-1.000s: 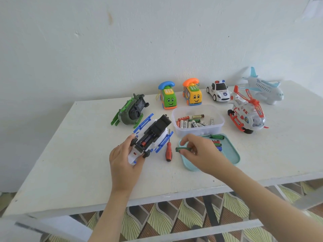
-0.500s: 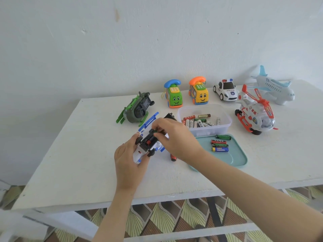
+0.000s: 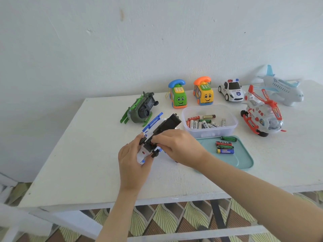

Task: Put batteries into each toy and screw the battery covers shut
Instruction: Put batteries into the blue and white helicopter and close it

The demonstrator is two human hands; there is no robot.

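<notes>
A white and blue toy [image 3: 167, 124] lies belly up near the table's middle, its black underside and open battery bay facing me. My left hand [image 3: 132, 158] grips its white nose end. My right hand [image 3: 178, 147] reaches over from the right, fingertips curled and pinched at the battery bay; the battery it carried is hidden under them. Three loose batteries [image 3: 224, 147] lie on the teal tray [image 3: 244, 159]. A clear tub [image 3: 209, 132] behind the tray holds several more.
A green-handled screwdriver [image 3: 229, 138] lies on the tray. Toys stand behind: an overturned green helicopter [image 3: 141, 110], a green phone car [image 3: 178, 96], an orange phone car [image 3: 204, 92], a police car [image 3: 231, 91], a red-white helicopter [image 3: 262, 114] and a pale blue plane [image 3: 281, 88].
My right hand picked a green battery off the tray, carried it left and now sits over the toy's battery bay. The left hand kept hold of the toy.
</notes>
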